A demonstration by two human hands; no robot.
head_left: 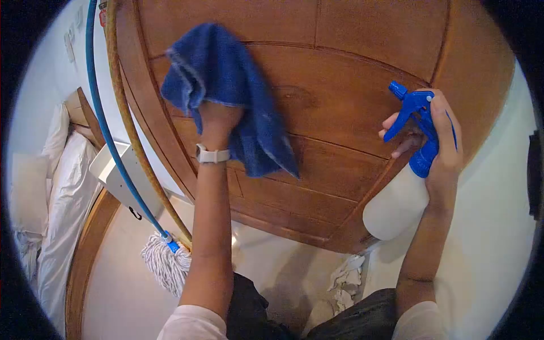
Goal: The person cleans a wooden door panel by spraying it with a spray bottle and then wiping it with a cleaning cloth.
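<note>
My left hand (218, 122), with a pale watch band (213, 154) at the wrist, is closed on a blue cloth (249, 107). The cloth hangs bunched against the brown wooden door (317, 119), and its folds hide most of my fingers. In my right hand (445, 133) is a spray bottle (396, 204) with a white body and a blue trigger head. My palm wraps the bottle's neck and some fingers lie by the trigger. The bottle is tilted, its nozzle pointing up and left toward the door.
A string mop (167, 260) with a blue pole and a brown pole stand at the left. Behind them are a white box-like unit (127, 170) and a bed with white covers (71, 175). Crumpled white material (347, 277) lies on the floor below the door.
</note>
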